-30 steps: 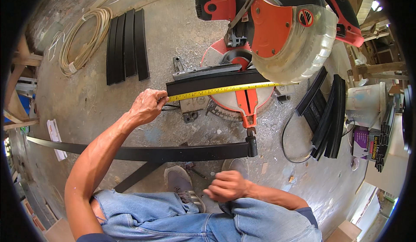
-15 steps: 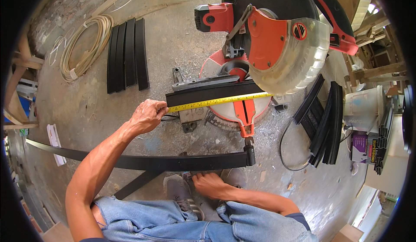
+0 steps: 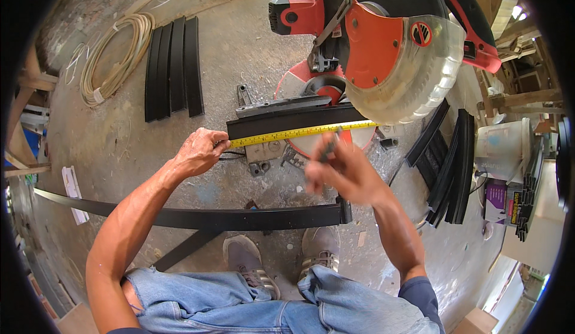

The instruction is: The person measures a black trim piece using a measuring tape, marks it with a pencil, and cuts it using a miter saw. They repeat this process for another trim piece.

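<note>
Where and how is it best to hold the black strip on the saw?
Probably grip the strip by its left end, coming from the left: that end juts past the grey base, away from the clear guard. The left hand pinches the tape there.

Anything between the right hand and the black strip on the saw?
Yes: the yellow tape measure, along the near edge of the black strip, lies between it and the right hand. The clear saw guard hides the strip's right end.
</note>
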Demonstrator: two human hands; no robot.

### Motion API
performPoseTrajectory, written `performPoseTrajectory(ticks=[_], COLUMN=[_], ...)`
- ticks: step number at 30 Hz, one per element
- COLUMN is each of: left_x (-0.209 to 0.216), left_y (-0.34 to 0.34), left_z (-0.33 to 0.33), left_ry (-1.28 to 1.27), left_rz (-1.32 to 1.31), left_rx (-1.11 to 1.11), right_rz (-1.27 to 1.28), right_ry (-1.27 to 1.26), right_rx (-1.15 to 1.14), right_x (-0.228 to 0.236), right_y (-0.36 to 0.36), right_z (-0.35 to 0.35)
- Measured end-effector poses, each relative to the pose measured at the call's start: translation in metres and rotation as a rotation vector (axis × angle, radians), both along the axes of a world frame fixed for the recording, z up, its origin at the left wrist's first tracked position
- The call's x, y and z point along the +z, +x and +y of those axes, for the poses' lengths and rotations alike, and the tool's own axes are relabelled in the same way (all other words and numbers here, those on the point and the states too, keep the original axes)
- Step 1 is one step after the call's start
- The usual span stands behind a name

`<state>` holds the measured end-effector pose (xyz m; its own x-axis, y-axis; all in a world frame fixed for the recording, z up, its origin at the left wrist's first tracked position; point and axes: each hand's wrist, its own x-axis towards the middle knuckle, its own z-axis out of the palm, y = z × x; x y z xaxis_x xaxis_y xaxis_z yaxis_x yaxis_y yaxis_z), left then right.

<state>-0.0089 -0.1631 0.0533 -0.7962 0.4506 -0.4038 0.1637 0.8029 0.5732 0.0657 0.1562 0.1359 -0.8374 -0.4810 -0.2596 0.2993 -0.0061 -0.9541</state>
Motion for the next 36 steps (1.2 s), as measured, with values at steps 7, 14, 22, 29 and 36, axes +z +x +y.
performPoseTrajectory(ticks=[7, 14, 22, 29, 36], left_x=[0.001, 0.001, 0.0, -0.002, 0.006], left_y=[0.001, 0.003, 0.003, 0.003, 0.001], left_z=[0.002, 0.002, 0.002, 0.0, 0.002], left_ry=[-0.002, -0.006, 0.002, 0.006, -0.09], left_rz=[-0.009, -0.027, -0.036, -0.018, -0.083], left_rx=[0.041, 0.045, 0.056, 0.049, 0.042], right_rz=[0.245, 0.353, 0.501, 0.459, 0.429], right_ry=[0.151, 0.163, 0.203, 0.235, 0.245], right_rx=[-0.155, -0.184, -0.151, -0.129, -0.116], right_x=[-0.101, -0.124, -0.126, -0.123, -0.119], right_y=[-0.057, -0.062, -0.063, -0.062, -0.062], right_z=[-0.032, -0.032, -0.031, -0.031, -0.035])
